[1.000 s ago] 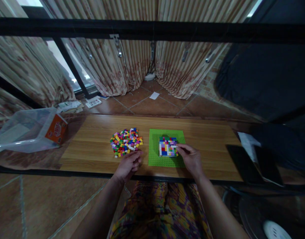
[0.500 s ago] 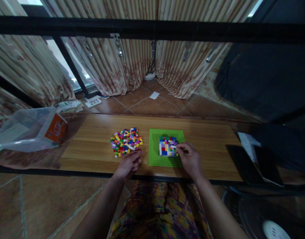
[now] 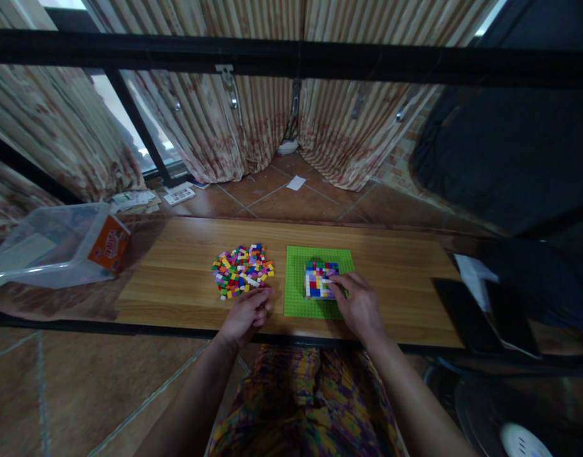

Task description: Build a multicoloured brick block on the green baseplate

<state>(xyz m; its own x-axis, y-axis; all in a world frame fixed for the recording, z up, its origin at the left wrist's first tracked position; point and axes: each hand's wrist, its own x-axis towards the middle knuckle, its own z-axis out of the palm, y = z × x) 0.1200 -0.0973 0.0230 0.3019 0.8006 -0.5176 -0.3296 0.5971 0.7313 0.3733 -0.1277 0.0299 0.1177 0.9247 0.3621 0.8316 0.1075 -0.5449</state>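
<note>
My right hand (image 3: 360, 304) reaches over a many-coloured block of toy bricks (image 3: 314, 282), thumb and forefinger pinched on a small white brick (image 3: 327, 280) at the block's top. That block stands on a green studded baseplate (image 3: 294, 304); my fingers cover part of its right side. Just below a heap of loose coloured bricks (image 3: 241, 270), my left hand (image 3: 246, 315) rests near the table's front edge with its fingers curled together. Whether anything lies inside those fingers is hidden.
Everything sits on a wooden tabletop (image 3: 400, 266). A clear plastic box (image 3: 58, 247) with an orange label lies at the left. Dark flat objects (image 3: 467, 314) are at the right end. A black bar (image 3: 291, 57) crosses above, before striped curtains (image 3: 253, 120).
My right hand has shifted slightly left over the brick block, carrying the white brick with it. The left hand stays in place beside the heap.
</note>
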